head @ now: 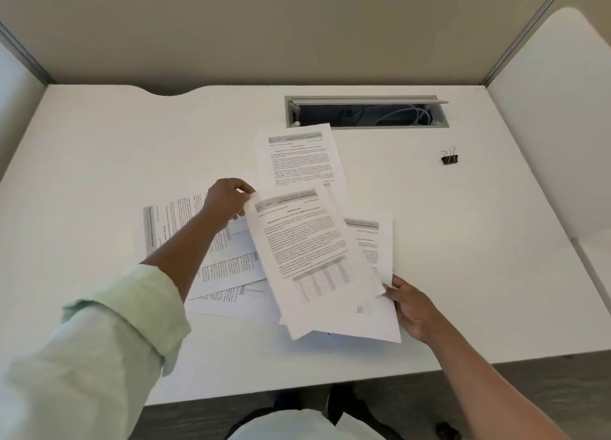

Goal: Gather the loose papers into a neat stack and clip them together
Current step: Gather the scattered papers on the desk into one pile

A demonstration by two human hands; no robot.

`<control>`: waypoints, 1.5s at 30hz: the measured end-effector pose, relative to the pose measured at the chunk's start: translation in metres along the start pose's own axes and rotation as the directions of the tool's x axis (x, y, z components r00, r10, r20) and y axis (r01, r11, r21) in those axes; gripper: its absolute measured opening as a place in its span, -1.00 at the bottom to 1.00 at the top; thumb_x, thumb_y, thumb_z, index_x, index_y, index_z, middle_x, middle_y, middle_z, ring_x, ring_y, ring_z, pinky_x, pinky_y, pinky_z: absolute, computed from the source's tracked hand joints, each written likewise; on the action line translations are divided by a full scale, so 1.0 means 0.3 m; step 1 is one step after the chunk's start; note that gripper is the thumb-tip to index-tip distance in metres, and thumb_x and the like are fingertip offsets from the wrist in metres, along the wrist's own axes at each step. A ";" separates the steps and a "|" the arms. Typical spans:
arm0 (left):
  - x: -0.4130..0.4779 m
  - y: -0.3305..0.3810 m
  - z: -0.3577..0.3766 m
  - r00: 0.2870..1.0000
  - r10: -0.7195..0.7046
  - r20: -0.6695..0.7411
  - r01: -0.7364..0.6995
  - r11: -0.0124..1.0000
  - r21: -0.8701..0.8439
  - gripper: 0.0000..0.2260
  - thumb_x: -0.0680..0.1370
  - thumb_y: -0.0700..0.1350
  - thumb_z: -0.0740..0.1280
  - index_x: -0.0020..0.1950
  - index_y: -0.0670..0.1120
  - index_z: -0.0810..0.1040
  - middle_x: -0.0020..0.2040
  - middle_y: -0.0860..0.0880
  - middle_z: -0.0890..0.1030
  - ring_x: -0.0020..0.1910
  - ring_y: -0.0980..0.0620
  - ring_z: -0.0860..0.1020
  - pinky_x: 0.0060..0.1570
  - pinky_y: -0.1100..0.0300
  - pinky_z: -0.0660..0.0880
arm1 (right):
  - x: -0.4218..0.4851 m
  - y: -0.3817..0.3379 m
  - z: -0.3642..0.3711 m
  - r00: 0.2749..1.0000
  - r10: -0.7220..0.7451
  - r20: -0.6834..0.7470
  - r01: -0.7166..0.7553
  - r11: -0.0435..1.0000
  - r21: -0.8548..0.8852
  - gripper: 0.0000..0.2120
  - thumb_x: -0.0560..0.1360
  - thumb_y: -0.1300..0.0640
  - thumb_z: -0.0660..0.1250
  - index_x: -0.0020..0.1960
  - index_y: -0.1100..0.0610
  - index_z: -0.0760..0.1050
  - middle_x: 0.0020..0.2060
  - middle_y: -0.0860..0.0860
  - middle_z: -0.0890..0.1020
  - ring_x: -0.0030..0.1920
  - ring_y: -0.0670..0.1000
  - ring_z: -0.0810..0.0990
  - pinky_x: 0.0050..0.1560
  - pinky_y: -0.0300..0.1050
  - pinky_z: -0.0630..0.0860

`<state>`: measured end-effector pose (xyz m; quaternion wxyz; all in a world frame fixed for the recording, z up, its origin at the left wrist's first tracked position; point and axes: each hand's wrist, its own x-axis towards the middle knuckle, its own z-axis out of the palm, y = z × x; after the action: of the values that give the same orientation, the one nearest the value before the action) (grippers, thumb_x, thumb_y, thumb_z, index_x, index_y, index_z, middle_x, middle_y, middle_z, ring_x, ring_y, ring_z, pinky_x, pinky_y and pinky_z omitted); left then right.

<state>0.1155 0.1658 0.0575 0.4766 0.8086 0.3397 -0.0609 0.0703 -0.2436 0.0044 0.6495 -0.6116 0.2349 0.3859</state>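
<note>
The left hand (228,199) pinches the top corner of 1 white printed sheet (304,251), its long axis running toward the right hand (413,310) grasping its lower edge, while the small black binder clip (449,157) lies well apart, nearer the right hand.

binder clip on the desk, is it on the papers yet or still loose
Still loose. The binder clip sits alone on the desk, right of the papers and touching none. Both hands hold sheets.

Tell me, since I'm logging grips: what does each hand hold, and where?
The left hand pinches the top sheet at its upper left corner; the right hand grips the same sheet at its lower right corner.
</note>
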 end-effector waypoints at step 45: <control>-0.240 -0.412 0.201 0.992 0.088 -0.092 -0.024 0.842 0.538 0.20 0.31 0.57 0.26 0.64 -0.09 -0.22 0.61 -0.28 -0.29 0.60 -0.30 -0.26 0.54 -0.19 -0.18 | -0.043 0.043 0.098 0.980 -0.002 -0.199 -0.025 0.991 -0.134 -0.78 0.61 0.26 0.28 0.22 0.15 0.57 0.10 0.18 0.71 0.10 0.28 0.65 0.04 0.12 0.58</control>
<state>-0.0007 0.1204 -0.0348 0.2135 0.9211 0.3118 -0.0936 0.0477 -0.2182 0.0106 0.5773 -0.6886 0.2754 0.3417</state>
